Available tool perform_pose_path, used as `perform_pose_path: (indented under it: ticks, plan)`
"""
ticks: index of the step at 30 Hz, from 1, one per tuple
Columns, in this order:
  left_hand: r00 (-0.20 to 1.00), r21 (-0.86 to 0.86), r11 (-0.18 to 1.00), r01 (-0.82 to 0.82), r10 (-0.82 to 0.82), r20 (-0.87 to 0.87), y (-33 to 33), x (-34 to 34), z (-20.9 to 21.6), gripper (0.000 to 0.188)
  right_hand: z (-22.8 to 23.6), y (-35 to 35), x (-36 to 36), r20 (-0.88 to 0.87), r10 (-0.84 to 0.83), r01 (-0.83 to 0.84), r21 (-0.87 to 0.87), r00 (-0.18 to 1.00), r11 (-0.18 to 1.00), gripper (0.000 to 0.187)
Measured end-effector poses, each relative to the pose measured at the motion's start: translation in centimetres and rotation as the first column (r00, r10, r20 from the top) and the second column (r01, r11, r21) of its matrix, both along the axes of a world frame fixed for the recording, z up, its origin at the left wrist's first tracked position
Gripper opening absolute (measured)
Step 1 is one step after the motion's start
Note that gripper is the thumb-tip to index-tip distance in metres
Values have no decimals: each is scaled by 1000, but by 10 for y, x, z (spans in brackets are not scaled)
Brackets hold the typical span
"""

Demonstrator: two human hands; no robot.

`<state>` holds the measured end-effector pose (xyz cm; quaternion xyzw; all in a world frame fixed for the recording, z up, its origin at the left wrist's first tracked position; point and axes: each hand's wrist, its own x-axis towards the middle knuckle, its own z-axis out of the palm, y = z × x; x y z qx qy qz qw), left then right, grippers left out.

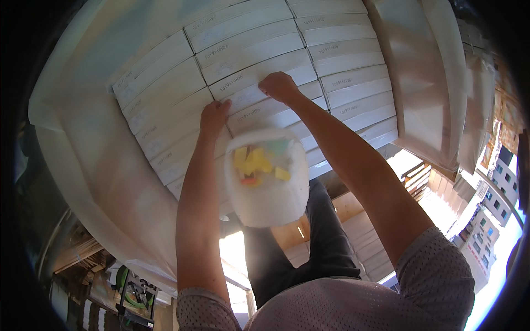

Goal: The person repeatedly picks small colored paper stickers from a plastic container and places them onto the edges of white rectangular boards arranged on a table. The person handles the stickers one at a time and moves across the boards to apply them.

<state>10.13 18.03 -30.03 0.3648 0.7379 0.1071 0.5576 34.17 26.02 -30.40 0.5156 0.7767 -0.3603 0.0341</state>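
White boxes [248,60] are stacked in tight rows and columns before me, each with a dark printed line. My left hand [214,117] is closed against the stack, at the seam between two columns, thumb toward the right. To its right and a little higher, my right hand [277,87] makes a fist against a box front. Whatever either hand holds is hidden by the fingers. Between my forearms shows a blurred, whitish rounded object [269,204] with yellow, red and green patches; its kind is unclear.
Pale translucent sheeting [110,182] drapes the stack's left side. More wrapped goods [428,83] stand close on the right. A dark metal frame with a green hose [135,292] sits at lower left. Wooden slats [417,175] and pale buildings [480,237] show at right.
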Motion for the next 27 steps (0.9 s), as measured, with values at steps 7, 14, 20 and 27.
perform_pose_path:
  ticks: [7,14,20,27]
  plan:
    - [755,-243,790,-563,611,238,-81,-29,54,38,133,-78,49,-221,-587,453,-449,779,770,44]
    - [569,-444,544,-712,818,89,-188,-39,88,38,181,-173,53,224,-327,389,-353,918,851,50]
    - [594,-429,598,-677,788,161,-247,-21,112,40,159,-189,80,165,-142,166,-140,976,976,23]
    - [602,-494,625,-605,765,230,-266,20,144,41,162,-153,197,-12,-997,820,-569,71,65,33]
